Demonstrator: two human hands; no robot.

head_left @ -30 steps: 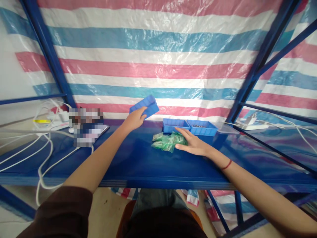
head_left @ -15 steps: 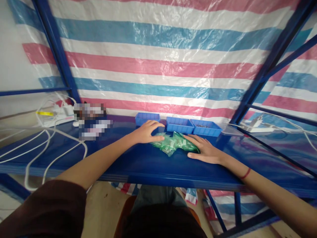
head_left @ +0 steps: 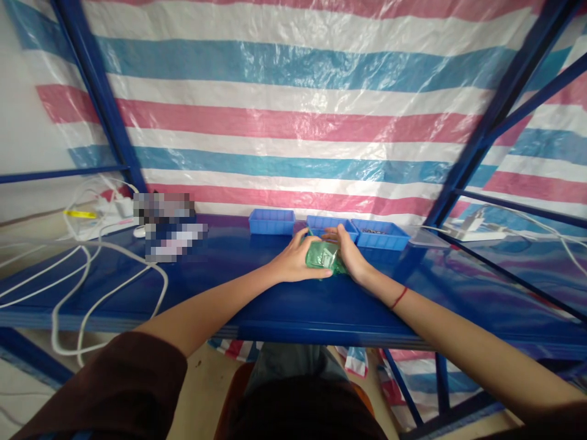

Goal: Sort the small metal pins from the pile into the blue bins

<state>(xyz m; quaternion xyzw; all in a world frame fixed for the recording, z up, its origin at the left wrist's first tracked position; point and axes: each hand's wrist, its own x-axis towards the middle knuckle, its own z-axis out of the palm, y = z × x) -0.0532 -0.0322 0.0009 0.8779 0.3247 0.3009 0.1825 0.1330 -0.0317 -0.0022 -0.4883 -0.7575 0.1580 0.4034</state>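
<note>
Green plastic packets (head_left: pixel 323 255) lie bunched together on the blue tabletop (head_left: pixel 293 305) between my two hands. My left hand (head_left: pixel 294 260) curves round their left side, its thumb along the near edge and its fingers at the far edge. Against the right side rests my right hand (head_left: pixel 352 253), palm facing inward, fingers pointing away from me. Both hands press on the bunch. Behind them stand three blue bins: a left one (head_left: pixel 272 222), a middle one (head_left: pixel 328 225) partly covered by my fingers, and a right one (head_left: pixel 380 235) with small dark parts inside.
White cables (head_left: pixel 87 287) and a power strip (head_left: pixel 103 223) occupy the left side. Another power strip (head_left: pixel 479 231) sits at the right, near a clear plastic lid (head_left: pixel 428 239). Blue metal posts (head_left: pixel 94 91) flank the striped sheet (head_left: pixel 293 116).
My hands have come together from both sides. The spread-out green packets are now gathered into a smaller bunch between them.
</note>
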